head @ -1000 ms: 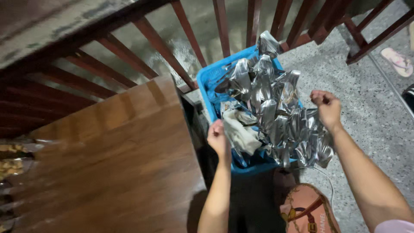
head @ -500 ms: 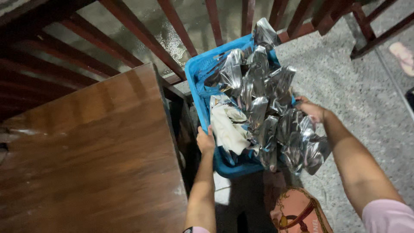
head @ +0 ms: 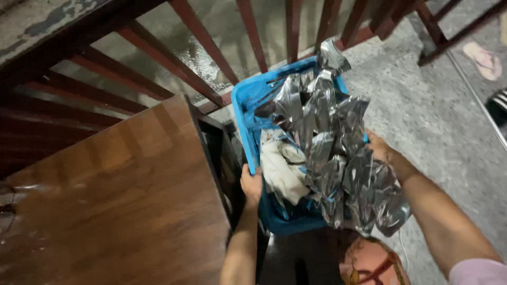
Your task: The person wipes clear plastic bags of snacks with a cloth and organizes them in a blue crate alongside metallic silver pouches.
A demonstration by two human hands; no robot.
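Observation:
A blue plastic basket point(head: 248, 100) stands on the floor beside a wooden table, stuffed with several crinkled silver foil bags point(head: 338, 158) and a white cloth point(head: 282, 171). My left hand point(head: 252, 186) grips the basket's left rim near its front corner. My right hand point(head: 381, 153) is at the basket's right side, pressed against the foil bags, its fingers largely hidden behind them. Some bags spill over the right and front edges.
A brown wooden table top point(head: 116, 200) fills the lower left. Dark red railing bars point(head: 211, 63) run behind the basket. A brown sandal point(head: 369, 264) lies below it on the speckled floor; a pink slipper point(head: 483, 58) lies at the far right.
My right hand dropped from holding the bags up above the basket to its right side. My left hand moved onto the left rim. The view has shifted closer.

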